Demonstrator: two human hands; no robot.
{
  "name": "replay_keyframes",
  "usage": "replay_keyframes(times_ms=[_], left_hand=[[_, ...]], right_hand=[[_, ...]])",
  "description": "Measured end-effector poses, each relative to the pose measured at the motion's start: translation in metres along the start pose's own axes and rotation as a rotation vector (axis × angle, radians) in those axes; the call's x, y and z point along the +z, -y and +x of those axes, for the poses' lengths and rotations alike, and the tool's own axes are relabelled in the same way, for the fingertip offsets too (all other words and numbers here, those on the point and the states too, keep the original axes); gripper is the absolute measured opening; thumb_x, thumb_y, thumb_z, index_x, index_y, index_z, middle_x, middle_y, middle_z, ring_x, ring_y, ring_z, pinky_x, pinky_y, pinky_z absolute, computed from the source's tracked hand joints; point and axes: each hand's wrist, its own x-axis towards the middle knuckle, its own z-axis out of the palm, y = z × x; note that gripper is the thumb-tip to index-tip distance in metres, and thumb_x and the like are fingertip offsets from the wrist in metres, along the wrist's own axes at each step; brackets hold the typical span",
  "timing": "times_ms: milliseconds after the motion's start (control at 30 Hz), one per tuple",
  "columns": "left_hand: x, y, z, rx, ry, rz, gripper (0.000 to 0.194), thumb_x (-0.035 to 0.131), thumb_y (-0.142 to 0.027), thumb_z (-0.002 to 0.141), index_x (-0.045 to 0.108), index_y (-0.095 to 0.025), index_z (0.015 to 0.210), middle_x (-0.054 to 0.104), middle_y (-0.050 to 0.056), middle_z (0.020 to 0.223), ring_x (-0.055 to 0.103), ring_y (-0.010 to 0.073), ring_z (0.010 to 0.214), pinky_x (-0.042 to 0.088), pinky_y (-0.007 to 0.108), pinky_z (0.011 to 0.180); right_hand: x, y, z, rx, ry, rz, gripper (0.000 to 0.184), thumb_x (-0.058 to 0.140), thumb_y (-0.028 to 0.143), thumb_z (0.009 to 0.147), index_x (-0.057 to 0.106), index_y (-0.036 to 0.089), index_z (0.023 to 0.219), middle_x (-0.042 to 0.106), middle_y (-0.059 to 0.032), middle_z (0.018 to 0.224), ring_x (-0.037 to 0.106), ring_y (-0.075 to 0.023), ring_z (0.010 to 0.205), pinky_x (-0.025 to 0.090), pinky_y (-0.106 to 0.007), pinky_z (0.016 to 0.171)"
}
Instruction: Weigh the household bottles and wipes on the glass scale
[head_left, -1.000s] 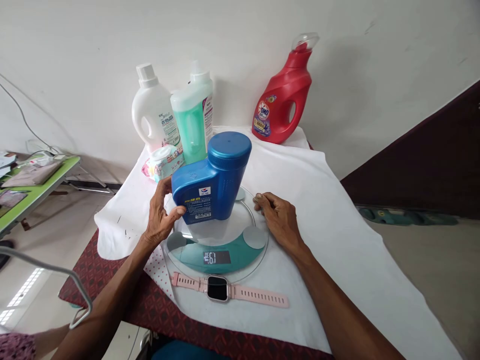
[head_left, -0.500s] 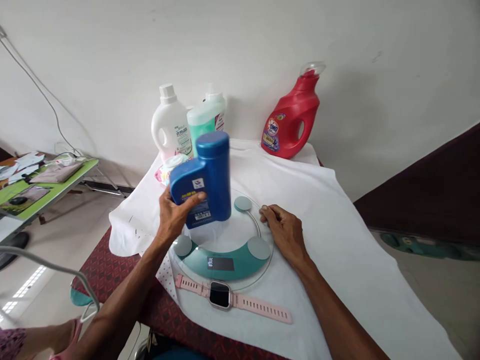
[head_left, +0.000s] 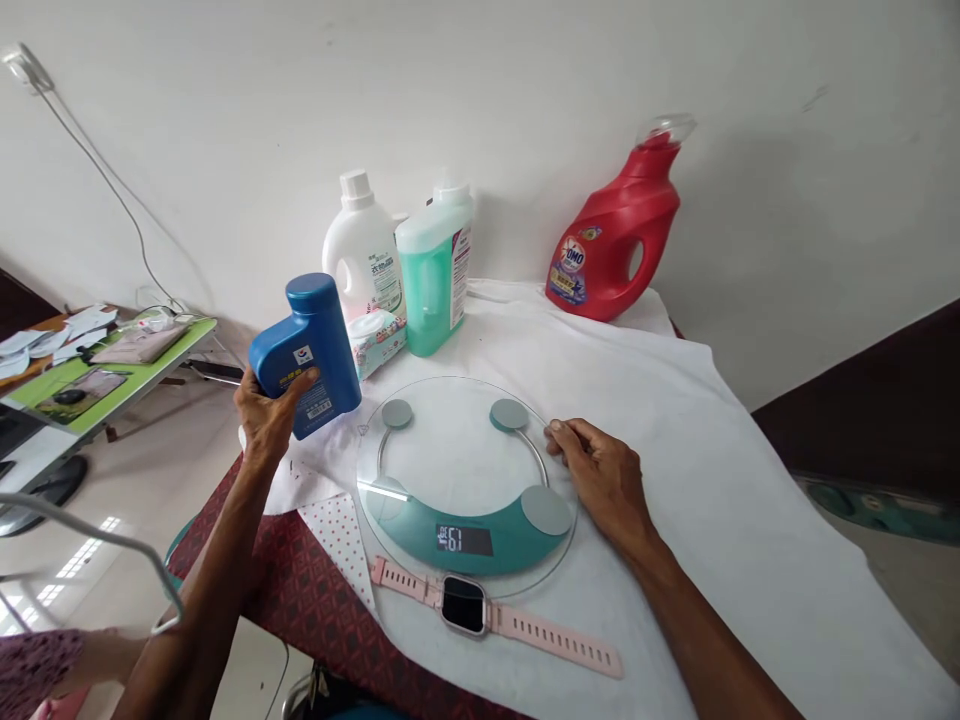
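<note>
My left hand (head_left: 262, 415) grips a blue plastic bottle (head_left: 334, 350) with a round screw cap, thumb across its label. The bottle is beyond the left edge of a round glass weighing scale (head_left: 450, 460); whether its base touches the cloth I cannot tell. The scale has a teal band and a lit display (head_left: 465, 539). At the scale's right rim is my right hand (head_left: 596, 470), fingers curled and thumb pressed in; what they hold, if anything, is hidden. A pink-strapped smartwatch (head_left: 463, 604) lies along the scale's near edge.
A white jug (head_left: 360, 245), a green-liquid bottle (head_left: 427, 290) and a wipes pack (head_left: 379, 342) stand behind. The red detergent bottle (head_left: 611, 240) leans by the wall. White cloth (head_left: 720, 490) covers the table. At left are a green desk (head_left: 161, 365) and another person's sleeve (head_left: 37, 665).
My left hand has lifted the blue bottle off the scale and carried it left. The display went nearly blank, then shows digits again. My right hand stays at the rim; the view has shifted.
</note>
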Motion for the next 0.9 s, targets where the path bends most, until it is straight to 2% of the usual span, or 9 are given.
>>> replay_keyframes(times_ms=[167,400,533,633,667,733,767,833,900], left_hand=[[0.017,0.027,0.004,-0.044,0.077,-0.027,0.061,0.098,-0.049,0.057,0.073,-0.018,0.103,0.077,0.002,0.09,0.072,0.0183,0.074,0.064,0.033,0.073],[0.026,0.033,0.001,-0.036,0.013,0.083,0.058,0.095,-0.055,0.055,0.07,-0.02,0.094,0.073,0.0,0.085,0.067,0.0195,0.075,0.062,0.036,0.074],[0.02,0.034,-0.003,0.0,0.056,0.201,0.074,0.093,-0.062,0.061,0.068,-0.021,0.117,0.074,0.005,0.104,0.071,0.028,0.092,0.063,0.049,0.086],[0.014,0.029,-0.014,0.325,-0.036,0.289,0.095,0.089,-0.062,0.071,0.056,-0.013,0.145,0.063,0.022,0.14,0.064,0.0412,0.123,0.058,0.061,0.1],[0.012,0.025,-0.019,0.484,-0.092,0.313,0.094,0.088,-0.059,0.075,0.053,-0.011,0.149,0.059,0.026,0.144,0.06,0.0444,0.13,0.055,0.063,0.104],[0.008,0.017,-0.033,0.753,-0.13,0.332,0.072,0.084,-0.045,0.085,0.058,-0.012,0.143,0.065,0.023,0.134,0.06,0.0434,0.129,0.054,0.059,0.104],[0.006,0.013,-0.041,0.842,-0.068,0.322,0.053,0.082,-0.035,0.089,0.062,-0.014,0.134,0.07,0.018,0.121,0.066,0.0378,0.118,0.055,0.052,0.099],[0.005,0.005,-0.053,0.941,0.186,0.273,0.017,0.073,-0.017,0.096,0.064,-0.019,0.111,0.072,0.007,0.096,0.069,0.0242,0.089,0.056,0.038,0.084],[0.008,0.001,-0.059,0.912,0.389,0.229,0.012,0.066,-0.011,0.1,0.061,-0.021,0.094,0.069,0.001,0.082,0.065,0.017,0.072,0.053,0.031,0.072]], right_hand=[[0.0,-0.003,0.0,0.001,-0.006,0.003,0.05,0.053,0.068,0.088,0.068,0.023,0.073,0.077,-0.007,0.082,0.065,-0.0226,0.075,0.046,-0.036,0.075],[0.002,-0.005,-0.001,-0.006,-0.01,0.081,0.052,0.058,0.07,0.09,0.067,0.023,0.071,0.07,-0.0044,0.073,0.057,-0.0197,0.068,0.042,-0.033,0.069],[0.002,0.0,-0.008,-0.005,-0.029,0.12,0.051,0.06,0.07,0.094,0.068,0.024,0.074,0.071,-0.0035,0.075,0.056,-0.0199,0.07,0.044,-0.033,0.067],[-0.001,0.006,-0.009,0.004,-0.026,0.142,0.057,0.054,0.077,0.094,0.07,0.026,0.076,0.069,-0.0032,0.073,0.055,-0.0191,0.063,0.044,-0.032,0.058],[-0.004,0.008,-0.007,0.008,-0.027,0.149,0.059,0.053,0.08,0.093,0.071,0.026,0.077,0.07,-0.0039,0.072,0.056,-0.0195,0.062,0.044,-0.032,0.055],[-0.013,0.013,0.003,0.009,-0.039,0.144,0.061,0.056,0.082,0.09,0.073,0.024,0.081,0.073,-0.0065,0.077,0.062,-0.0215,0.066,0.048,-0.032,0.053],[-0.021,0.016,0.011,0.004,-0.059,0.128,0.06,0.059,0.082,0.088,0.074,0.024,0.083,0.075,-0.0079,0.081,0.064,-0.0225,0.07,0.05,-0.033,0.054],[-0.037,0.022,0.034,-0.013,-0.127,0.07,0.06,0.063,0.08,0.086,0.075,0.022,0.089,0.076,-0.0095,0.088,0.067,-0.0235,0.077,0.054,-0.034,0.059],[-0.053,0.026,0.065,-0.036,-0.215,-0.01,0.061,0.062,0.08,0.086,0.074,0.021,0.097,0.076,-0.0107,0.097,0.069,-0.025,0.086,0.059,-0.037,0.068]])
